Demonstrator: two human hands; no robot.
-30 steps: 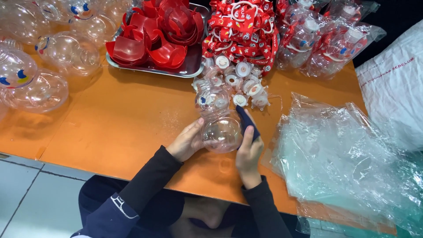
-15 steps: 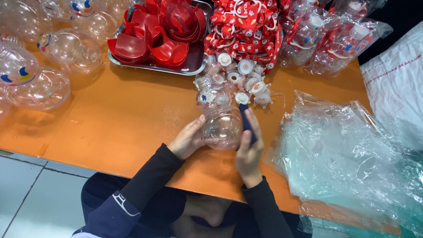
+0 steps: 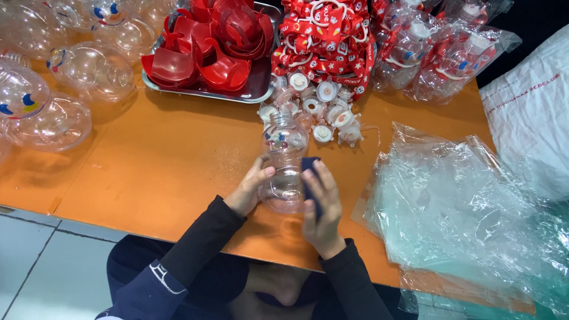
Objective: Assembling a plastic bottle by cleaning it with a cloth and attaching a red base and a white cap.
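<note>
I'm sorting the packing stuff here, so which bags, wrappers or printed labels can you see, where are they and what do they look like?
Clear plastic bags: loose crinkled heap, right side of the orange table.
White sack: far right edge, bulging, small red print.
Bagged bottles: top right, clear wrappers, red and white parts inside.
Printed straps: top centre pile, red with white marks.
Face prints on clear bottles: left, blue and red.

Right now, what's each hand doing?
Left hand: closed on the clear snowman-shaped plastic bottle.
Right hand: presses a dark blue cloth against it.
</note>
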